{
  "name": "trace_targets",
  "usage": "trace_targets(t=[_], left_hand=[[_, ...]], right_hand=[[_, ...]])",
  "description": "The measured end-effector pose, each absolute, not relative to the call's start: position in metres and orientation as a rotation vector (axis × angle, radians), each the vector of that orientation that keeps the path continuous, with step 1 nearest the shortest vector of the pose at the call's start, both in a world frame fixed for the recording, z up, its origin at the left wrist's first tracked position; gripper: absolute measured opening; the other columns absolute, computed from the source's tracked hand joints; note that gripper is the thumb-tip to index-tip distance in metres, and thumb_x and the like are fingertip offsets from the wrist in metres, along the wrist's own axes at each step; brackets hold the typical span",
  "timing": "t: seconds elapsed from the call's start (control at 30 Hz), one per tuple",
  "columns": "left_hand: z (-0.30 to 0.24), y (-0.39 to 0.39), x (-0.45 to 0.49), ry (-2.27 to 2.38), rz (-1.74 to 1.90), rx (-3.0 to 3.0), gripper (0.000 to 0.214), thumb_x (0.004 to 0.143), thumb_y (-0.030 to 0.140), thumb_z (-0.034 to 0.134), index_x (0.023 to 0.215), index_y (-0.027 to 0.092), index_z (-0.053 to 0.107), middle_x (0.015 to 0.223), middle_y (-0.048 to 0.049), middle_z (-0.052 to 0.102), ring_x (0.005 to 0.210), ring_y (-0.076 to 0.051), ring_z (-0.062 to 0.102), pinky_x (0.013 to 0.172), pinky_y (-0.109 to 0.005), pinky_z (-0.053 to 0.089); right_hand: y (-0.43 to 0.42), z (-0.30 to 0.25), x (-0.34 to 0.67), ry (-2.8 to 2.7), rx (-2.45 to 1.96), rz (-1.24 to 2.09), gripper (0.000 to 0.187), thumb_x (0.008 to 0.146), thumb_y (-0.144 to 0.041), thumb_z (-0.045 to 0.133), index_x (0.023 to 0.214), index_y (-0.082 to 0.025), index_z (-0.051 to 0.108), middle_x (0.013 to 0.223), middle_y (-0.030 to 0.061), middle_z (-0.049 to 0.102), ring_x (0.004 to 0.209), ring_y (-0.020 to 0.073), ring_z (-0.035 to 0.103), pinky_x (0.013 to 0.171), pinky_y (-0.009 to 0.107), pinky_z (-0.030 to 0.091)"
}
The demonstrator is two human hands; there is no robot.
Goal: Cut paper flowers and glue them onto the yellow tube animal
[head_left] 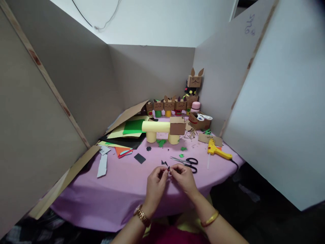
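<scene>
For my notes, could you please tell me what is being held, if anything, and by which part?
The left grip and right grip pinch a small dark scrap; fingers hide which part.

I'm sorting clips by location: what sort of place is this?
Most likely a papercraft workspace, judging by the black-handled metal scissors, the yellow glue gun and the row of animal figures with brown cardboard heads.

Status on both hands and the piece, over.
Left hand and right hand together, pinching small dark piece. Scissors close beyond right hand. Yellow tube figure standing farther back.
</scene>
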State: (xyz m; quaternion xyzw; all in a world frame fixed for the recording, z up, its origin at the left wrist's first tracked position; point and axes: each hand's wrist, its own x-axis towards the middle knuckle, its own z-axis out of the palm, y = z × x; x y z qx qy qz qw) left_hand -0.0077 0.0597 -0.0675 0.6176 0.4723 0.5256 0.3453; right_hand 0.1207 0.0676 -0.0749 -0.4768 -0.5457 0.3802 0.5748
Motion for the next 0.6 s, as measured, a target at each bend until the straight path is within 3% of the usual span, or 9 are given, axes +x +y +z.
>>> trace_targets(t=[0.33, 0.6], left_hand=[[-0.0688, 0.0625, -0.0091, 1.18, 1.328, 1.598, 0.014, 0.079, 0.031, 0.057, 0.075, 0.019, 0.063, 0.076, -0.0031, 0.063, 0.076, -0.019, 0.058, 0.071, -0.027, 0.043], [-0.068, 0.0695, -0.014, 1.105, 1.275, 1.515, 0.019, 0.082, 0.034, 0.052, 0.078, 0.018, 0.059, 0.077, -0.0034, 0.062, 0.074, -0.018, 0.057, 0.07, -0.027, 0.045]], right_hand=[[0.066, -0.0734, 0.1199, -1.319, -1.117, 0.855, 0.01, 0.07, -0.022, 0.063, 0.067, -0.017, 0.07, 0.063, 0.0027, 0.069, 0.06, 0.0165, 0.06, 0.058, 0.026, 0.046], [0.0692, -0.0771, 0.1213, -1.231, -1.062, 1.043, 0.019, 0.075, -0.034, 0.06, 0.066, -0.017, 0.058, 0.054, -0.0024, 0.057, 0.045, 0.011, 0.051, 0.043, 0.022, 0.045]])
